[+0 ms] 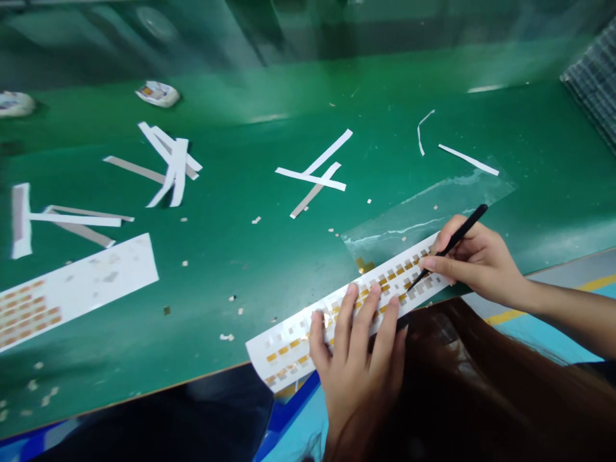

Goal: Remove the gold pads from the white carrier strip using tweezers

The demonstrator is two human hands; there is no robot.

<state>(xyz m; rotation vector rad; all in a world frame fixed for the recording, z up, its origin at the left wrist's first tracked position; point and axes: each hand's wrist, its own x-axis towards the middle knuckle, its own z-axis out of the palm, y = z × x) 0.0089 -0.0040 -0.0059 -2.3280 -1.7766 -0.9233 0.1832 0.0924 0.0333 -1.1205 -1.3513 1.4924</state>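
A long white backing sheet point(289, 343) with rows of small amber and grey stickers lies slanted at the near edge of the green table point(269, 256). My left hand point(356, 359) lies flat on the sheet, fingers stretched out, pressing it down. My right hand point(474, 260) is closed in a pen grip on black tweezers point(450, 244). The tweezers' tip touches the sticker rows just right of my left fingertips. A clear plastic film point(433, 208) lies behind the sheet.
A second sticker sheet point(72, 289) lies at the left. Peeled white and grey paper strips point(168, 160) and another pile of strips point(315, 176) are scattered over the middle, with small paper bits around. Two small packets point(158, 93) lie at the back left. Brown hair point(481, 385) hangs at the bottom right.
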